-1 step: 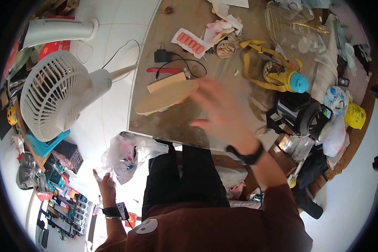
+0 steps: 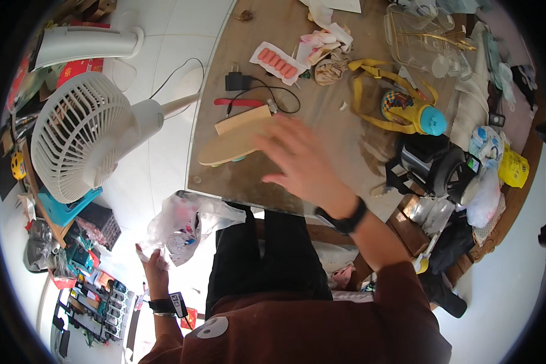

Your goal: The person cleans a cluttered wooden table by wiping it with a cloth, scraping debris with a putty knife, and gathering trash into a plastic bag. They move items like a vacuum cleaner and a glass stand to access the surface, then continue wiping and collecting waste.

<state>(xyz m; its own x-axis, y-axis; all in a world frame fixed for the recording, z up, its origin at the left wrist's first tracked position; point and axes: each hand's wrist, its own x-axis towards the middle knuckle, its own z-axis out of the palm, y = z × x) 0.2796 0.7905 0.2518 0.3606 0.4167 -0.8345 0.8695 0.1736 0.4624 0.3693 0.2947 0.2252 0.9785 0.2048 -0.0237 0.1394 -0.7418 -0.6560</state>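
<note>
My left hand (image 2: 155, 262) is closed on the gathered edge of a translucent plastic bag (image 2: 182, 227) with coloured prints or contents, hanging beside the table's near edge. Over the table, my right hand (image 2: 306, 161) is open with fingers spread, slightly smeared by motion. It covers the right end of a tan oval board (image 2: 227, 148); whether it touches the board I cannot tell. Bits of teal show beneath the board's rim. Just behind lie a small tan rectangular block (image 2: 244, 120), a red strip (image 2: 239, 102) and a black plug adapter (image 2: 235, 81) with a cable.
On the glass-topped table (image 2: 340, 142) are a white tray of several pink oblong pieces (image 2: 278, 62), crumpled wrappers (image 2: 327, 45) and a yellow bottle with a blue cap (image 2: 406, 112). A black appliance (image 2: 434, 164) stands at right. A white fan (image 2: 82, 139) stands at left.
My right hand has shifted a little to the left, further over the board's right end. My left hand and the bag look nearly the same.
</note>
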